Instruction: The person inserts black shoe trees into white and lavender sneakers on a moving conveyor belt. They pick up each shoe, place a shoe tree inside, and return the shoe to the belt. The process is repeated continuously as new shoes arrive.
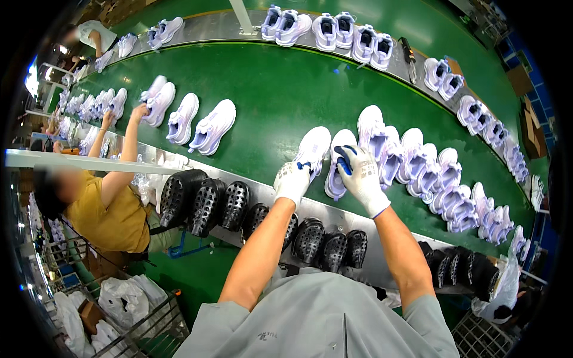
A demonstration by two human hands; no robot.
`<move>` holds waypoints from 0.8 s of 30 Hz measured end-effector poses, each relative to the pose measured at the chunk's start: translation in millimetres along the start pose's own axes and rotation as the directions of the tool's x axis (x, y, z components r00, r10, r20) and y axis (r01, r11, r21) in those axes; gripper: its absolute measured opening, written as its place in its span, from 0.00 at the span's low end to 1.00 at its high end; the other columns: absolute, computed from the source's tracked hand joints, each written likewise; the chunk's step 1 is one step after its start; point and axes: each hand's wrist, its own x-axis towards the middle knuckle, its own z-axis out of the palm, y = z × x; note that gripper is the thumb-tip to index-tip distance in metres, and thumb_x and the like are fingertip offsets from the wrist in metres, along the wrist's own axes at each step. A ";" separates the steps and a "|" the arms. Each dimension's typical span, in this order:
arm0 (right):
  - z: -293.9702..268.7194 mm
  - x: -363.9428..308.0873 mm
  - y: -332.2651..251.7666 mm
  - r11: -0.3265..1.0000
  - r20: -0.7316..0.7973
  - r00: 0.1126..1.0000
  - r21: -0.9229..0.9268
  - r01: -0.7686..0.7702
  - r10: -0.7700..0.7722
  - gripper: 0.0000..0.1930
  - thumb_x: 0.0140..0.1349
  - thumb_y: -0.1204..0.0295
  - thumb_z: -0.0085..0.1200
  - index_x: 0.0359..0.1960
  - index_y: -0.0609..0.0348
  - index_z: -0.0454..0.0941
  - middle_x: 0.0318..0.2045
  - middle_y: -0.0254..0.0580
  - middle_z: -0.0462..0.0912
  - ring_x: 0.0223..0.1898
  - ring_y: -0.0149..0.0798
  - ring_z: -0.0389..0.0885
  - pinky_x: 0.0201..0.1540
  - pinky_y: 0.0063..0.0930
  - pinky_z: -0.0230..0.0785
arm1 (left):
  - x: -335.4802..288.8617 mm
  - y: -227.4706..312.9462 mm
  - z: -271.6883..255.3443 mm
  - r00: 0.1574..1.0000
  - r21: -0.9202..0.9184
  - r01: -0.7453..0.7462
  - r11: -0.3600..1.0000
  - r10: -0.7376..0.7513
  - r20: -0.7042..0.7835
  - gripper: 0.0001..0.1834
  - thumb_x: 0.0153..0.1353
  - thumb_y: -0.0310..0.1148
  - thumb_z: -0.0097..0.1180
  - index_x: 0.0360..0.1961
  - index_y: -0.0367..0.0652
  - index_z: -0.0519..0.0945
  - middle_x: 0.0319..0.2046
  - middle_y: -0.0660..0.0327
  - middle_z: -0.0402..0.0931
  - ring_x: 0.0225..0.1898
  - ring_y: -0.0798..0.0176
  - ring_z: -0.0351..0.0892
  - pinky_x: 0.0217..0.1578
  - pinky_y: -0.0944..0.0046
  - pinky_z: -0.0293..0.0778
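My hands wear white gloves with blue palms. My left hand [292, 179] is closed on the heel end of a white-and-lilac sneaker [314, 145] that points away from me. Over the upper of a second sneaker [335, 177] just to its right reaches my right hand [363, 175]. Its thumb and fingers are bent but apart; whether they touch that shoe I cannot tell. Further right, a close row of matching sneakers [412, 154] runs along the green belt [268, 101].
Black perforated shoe-shaped forms [309, 240] line the metal ledge [352, 224] near me. More sneakers [286, 27] stand on the far rail. At left, a co-worker in a yellow shirt [113, 215] handles sneakers [158, 102]. A wire cart [152, 325] holds white bags.
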 end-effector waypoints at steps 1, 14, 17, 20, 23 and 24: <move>7.0 2.6 3.5 1.000 0.032 0.999 -0.019 0.017 -0.016 0.18 0.57 0.68 0.60 0.50 0.58 0.81 0.49 0.49 0.82 0.53 0.51 0.78 0.58 0.45 0.68 | -2.2 -1.8 7.2 0.998 0.016 0.016 1.000 -0.015 -0.058 0.25 0.65 0.51 0.49 0.43 0.38 0.86 0.45 0.41 0.82 0.49 0.41 0.82 0.52 0.48 0.74; 48.8 45.9 -28.8 0.957 0.506 0.854 -0.288 0.039 0.117 0.24 0.59 0.57 0.62 0.55 0.51 0.79 0.43 0.41 0.85 0.53 0.43 0.79 0.55 0.46 0.67 | 3.6 -24.1 27.1 0.999 -0.048 -0.023 0.999 0.022 -0.026 0.19 0.67 0.44 0.46 0.45 0.48 0.85 0.53 0.53 0.80 0.56 0.44 0.77 0.59 0.45 0.69; 40.4 36.8 -20.3 0.964 0.332 0.942 -0.232 0.129 -0.046 0.25 0.61 0.51 0.59 0.54 0.54 0.80 0.44 0.42 0.84 0.50 0.48 0.80 0.55 0.46 0.67 | -1.6 -22.6 29.0 0.997 -0.086 -0.052 0.995 0.047 -0.067 0.18 0.66 0.44 0.48 0.44 0.47 0.86 0.51 0.53 0.81 0.55 0.44 0.78 0.57 0.45 0.70; 46.8 39.9 -17.3 0.950 0.350 0.931 -0.244 0.193 -0.099 0.25 0.62 0.49 0.58 0.52 0.54 0.80 0.44 0.42 0.84 0.48 0.49 0.81 0.54 0.45 0.68 | 2.4 -16.0 37.4 0.992 -0.241 -0.086 0.967 0.060 -0.111 0.15 0.59 0.41 0.55 0.36 0.40 0.84 0.38 0.45 0.82 0.42 0.39 0.81 0.46 0.45 0.75; 54.3 51.2 -40.0 0.892 0.433 0.893 -0.442 0.093 0.121 0.24 0.62 0.47 0.57 0.46 0.55 0.82 0.42 0.44 0.84 0.47 0.48 0.81 0.52 0.44 0.69 | 8.8 -22.2 38.9 0.983 -0.183 -0.114 0.977 0.083 -0.166 0.15 0.59 0.41 0.55 0.36 0.39 0.85 0.37 0.45 0.82 0.43 0.39 0.81 0.46 0.45 0.75; 50.8 54.3 -41.4 0.912 0.468 0.868 -0.407 0.047 0.164 0.24 0.63 0.47 0.57 0.45 0.55 0.82 0.42 0.44 0.84 0.47 0.48 0.81 0.52 0.45 0.69 | 10.5 -24.2 37.5 0.987 -0.180 -0.110 0.978 0.086 -0.137 0.15 0.60 0.41 0.55 0.35 0.39 0.85 0.37 0.45 0.83 0.43 0.40 0.81 0.47 0.45 0.75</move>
